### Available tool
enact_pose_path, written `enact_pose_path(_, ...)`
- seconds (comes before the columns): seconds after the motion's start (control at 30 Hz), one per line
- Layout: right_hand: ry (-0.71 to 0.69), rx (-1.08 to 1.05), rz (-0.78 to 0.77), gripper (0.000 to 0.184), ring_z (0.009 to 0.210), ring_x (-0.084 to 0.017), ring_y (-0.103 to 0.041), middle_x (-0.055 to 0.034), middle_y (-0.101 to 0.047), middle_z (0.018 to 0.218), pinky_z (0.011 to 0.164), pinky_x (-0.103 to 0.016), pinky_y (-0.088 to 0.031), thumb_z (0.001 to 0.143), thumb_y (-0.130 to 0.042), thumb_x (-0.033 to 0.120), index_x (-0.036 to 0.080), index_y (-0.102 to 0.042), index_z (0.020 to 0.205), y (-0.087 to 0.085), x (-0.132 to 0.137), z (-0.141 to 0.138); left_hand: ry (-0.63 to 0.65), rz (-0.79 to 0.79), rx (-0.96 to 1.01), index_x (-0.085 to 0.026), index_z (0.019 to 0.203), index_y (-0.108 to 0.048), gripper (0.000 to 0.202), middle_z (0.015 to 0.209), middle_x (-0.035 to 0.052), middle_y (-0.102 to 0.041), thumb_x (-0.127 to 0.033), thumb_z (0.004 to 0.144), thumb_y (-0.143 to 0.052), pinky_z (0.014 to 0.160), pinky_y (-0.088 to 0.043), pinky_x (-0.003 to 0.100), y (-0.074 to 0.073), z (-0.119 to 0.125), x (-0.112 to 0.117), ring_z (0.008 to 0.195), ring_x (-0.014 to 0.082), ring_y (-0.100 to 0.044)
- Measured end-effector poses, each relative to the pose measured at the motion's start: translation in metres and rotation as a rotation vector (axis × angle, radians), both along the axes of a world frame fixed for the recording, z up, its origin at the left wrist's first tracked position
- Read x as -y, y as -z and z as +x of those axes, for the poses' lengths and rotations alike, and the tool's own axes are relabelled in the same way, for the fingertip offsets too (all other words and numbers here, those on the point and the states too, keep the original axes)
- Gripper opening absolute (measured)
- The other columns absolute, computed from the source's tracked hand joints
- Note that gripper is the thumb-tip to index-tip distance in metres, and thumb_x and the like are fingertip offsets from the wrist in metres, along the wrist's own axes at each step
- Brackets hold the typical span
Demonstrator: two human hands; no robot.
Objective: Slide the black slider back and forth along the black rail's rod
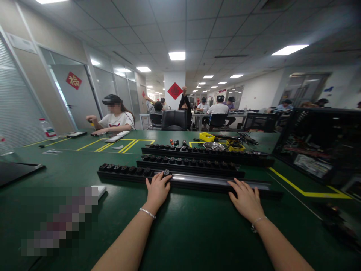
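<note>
In the head view a long black rail (197, 180) lies across the green table in front of me. Its left part carries several round black socket modules (124, 169) in a row; the right part shows a bare shiny channel. My left hand (158, 191) rests at the rail's front edge, fingers apart, with fingertips against a single black module (166, 172) at the end of the row. Farther right, my right hand (247, 201) lies with spread fingers on the rail's front edge and holds nothing.
Behind stand two more black rails (186, 162) with modules. A yellow bin (207, 136), a metal dish (213, 145) and tools lie beyond. An open black case (313, 146) stands right. A co-worker (115, 118) sits across at left; a blurred-out object (62, 222) lies near left.
</note>
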State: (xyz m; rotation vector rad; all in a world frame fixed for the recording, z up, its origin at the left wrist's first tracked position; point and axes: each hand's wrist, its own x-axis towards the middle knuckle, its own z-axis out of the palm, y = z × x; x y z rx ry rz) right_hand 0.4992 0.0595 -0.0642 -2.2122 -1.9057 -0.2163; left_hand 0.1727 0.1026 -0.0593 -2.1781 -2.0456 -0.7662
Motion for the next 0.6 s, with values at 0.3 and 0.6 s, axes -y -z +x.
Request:
enact_pose_path(0.3, -0.004, 0.007, 0.013, 0.048, 0.127, -0.025, -0.026, -0.0012, -0.037, 0.138, 0.102, -0.057, -0.012, 0.082, -0.03, 0.043, 0.03, -0.044, 0.126, 0.001, 0.001, 0.0, 0.004, 0.003, 0.136, -0.021, 0.104, -0.049, 0.03, 0.114, 0.0071, -0.056, -0.023, 0.074, -0.046, 0.103, -0.012, 0.06, 0.003, 0.002, -0.001, 0.116, 0.0215, -0.043)
enact_pose_path(0.6, -0.001, 0.016, 0.031, 0.047, 0.127, -0.025, -0.026, -0.0007, -0.036, 0.139, 0.101, -0.057, -0.013, 0.082, -0.032, 0.039, 0.031, -0.044, 0.126, 0.004, 0.0, 0.0, -0.082, 0.038, 0.051, -0.015, 0.119, -0.044, 0.046, 0.132, 0.0127, -0.043, -0.028, 0.075, -0.045, 0.105, -0.013, 0.057, 0.011, 0.002, -0.003, 0.128, 0.026, -0.026)
